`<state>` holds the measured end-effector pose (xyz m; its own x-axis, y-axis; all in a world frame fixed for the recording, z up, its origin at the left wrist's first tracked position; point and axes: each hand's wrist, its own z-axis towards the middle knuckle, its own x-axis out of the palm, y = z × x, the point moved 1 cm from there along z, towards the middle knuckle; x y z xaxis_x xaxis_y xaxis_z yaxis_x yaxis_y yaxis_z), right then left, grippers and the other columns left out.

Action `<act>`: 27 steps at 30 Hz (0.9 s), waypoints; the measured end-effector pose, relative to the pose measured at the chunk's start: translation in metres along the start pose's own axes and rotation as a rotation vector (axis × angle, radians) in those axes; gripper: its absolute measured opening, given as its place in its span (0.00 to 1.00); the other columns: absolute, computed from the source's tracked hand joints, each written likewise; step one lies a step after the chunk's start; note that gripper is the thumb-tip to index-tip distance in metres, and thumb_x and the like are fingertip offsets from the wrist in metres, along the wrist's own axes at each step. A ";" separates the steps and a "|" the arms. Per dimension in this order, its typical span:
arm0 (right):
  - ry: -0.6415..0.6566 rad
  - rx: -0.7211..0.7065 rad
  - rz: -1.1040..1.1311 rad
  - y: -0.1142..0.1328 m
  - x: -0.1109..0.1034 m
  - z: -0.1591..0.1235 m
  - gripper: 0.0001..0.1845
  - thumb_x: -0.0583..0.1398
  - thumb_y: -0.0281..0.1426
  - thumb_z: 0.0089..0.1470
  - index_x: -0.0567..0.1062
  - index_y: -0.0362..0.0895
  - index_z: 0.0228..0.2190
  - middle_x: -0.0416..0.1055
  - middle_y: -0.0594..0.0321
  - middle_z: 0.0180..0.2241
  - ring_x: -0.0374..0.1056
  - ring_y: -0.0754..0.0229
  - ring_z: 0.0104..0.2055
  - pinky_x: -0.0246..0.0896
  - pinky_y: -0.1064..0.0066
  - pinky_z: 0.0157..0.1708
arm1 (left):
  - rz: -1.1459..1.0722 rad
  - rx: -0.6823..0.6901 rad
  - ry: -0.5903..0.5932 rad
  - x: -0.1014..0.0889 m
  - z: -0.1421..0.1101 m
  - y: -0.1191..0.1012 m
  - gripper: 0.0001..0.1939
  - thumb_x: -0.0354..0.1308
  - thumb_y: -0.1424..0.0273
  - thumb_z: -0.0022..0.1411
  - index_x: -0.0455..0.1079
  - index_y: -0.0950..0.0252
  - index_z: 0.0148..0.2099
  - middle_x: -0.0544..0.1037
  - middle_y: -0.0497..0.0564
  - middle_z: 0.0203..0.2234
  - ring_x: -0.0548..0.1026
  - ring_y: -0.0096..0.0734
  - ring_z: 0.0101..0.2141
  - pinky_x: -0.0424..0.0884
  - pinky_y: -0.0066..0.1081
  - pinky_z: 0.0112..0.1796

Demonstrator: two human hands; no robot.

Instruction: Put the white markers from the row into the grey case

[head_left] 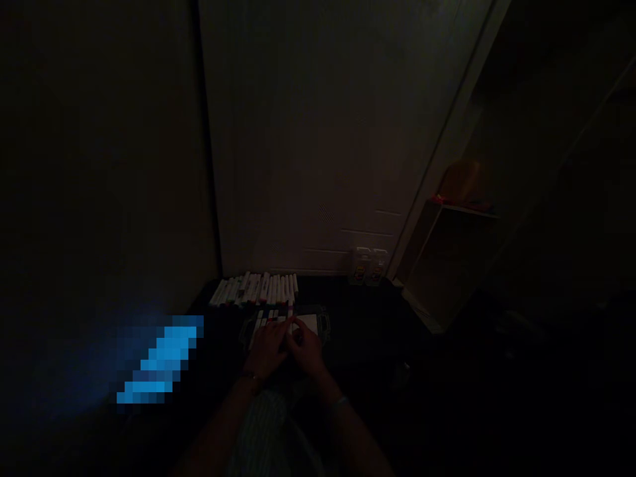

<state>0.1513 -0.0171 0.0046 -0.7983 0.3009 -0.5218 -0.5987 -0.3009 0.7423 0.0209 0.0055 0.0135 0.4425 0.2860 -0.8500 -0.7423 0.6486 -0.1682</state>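
Note:
The picture is very dark. My left hand point(269, 346) and my right hand point(305, 348) meet over a clear plastic case point(324, 324) on a dark table. Between their fingertips stands a white marker point(291, 313) with a purple band. Fingers of both hands are closed around its lower part, which they partly hide. Several white markers point(259, 319) lie in the case beside my left hand, some with red or dark marks. On the right side of the case shows a pale flat surface point(311, 322).
Behind the case, many white markers point(256, 289) lie side by side in a row. Two clear handled containers point(368, 267) stand against the wall at the back. A blurred bright blue patch point(166, 361) glows at left. An orange object point(462, 180) rests on a cabinet point(437, 265) at right.

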 end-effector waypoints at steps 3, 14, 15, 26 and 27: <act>-0.008 0.012 0.017 0.000 -0.001 0.000 0.21 0.54 0.36 0.53 0.63 0.50 0.50 0.70 0.70 0.27 0.65 0.67 0.28 0.57 0.78 0.29 | 0.000 -0.024 -0.010 0.001 0.000 0.000 0.37 0.53 0.74 0.48 0.48 0.61 0.61 0.66 0.54 0.50 0.61 0.43 0.50 0.55 0.40 0.48; 0.034 0.000 0.026 0.007 -0.004 -0.002 0.23 0.52 0.40 0.55 0.58 0.50 0.52 0.73 0.68 0.32 0.69 0.63 0.34 0.58 0.76 0.33 | 0.029 -0.047 -0.023 0.012 0.000 0.007 0.40 0.52 0.73 0.51 0.38 0.65 0.63 0.68 0.58 0.46 0.65 0.41 0.46 0.59 0.39 0.46; 0.032 -0.002 0.025 0.007 -0.004 -0.002 0.23 0.52 0.39 0.55 0.58 0.49 0.51 0.73 0.68 0.32 0.69 0.63 0.34 0.58 0.76 0.33 | 0.027 -0.040 -0.023 0.012 -0.001 0.006 0.39 0.51 0.73 0.52 0.38 0.64 0.63 0.68 0.57 0.46 0.65 0.41 0.46 0.59 0.39 0.46; -0.004 0.012 0.031 0.009 -0.004 -0.001 0.17 0.50 0.38 0.57 0.62 0.49 0.47 0.72 0.67 0.35 0.68 0.65 0.36 0.59 0.77 0.33 | -0.164 -0.036 -0.049 0.007 0.001 0.002 0.38 0.49 0.73 0.55 0.35 0.63 0.64 0.72 0.52 0.40 0.69 0.36 0.40 0.62 0.38 0.44; -0.002 0.013 0.033 0.009 -0.004 0.000 0.16 0.50 0.39 0.56 0.62 0.49 0.47 0.72 0.67 0.35 0.68 0.65 0.36 0.59 0.77 0.33 | -0.172 -0.040 -0.039 0.008 0.001 0.003 0.37 0.48 0.74 0.55 0.34 0.63 0.64 0.72 0.52 0.40 0.69 0.35 0.40 0.62 0.37 0.44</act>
<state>0.1491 -0.0213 0.0131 -0.8175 0.2931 -0.4957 -0.5709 -0.2992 0.7646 0.0228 0.0102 0.0062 0.5833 0.2006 -0.7871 -0.6730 0.6619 -0.3301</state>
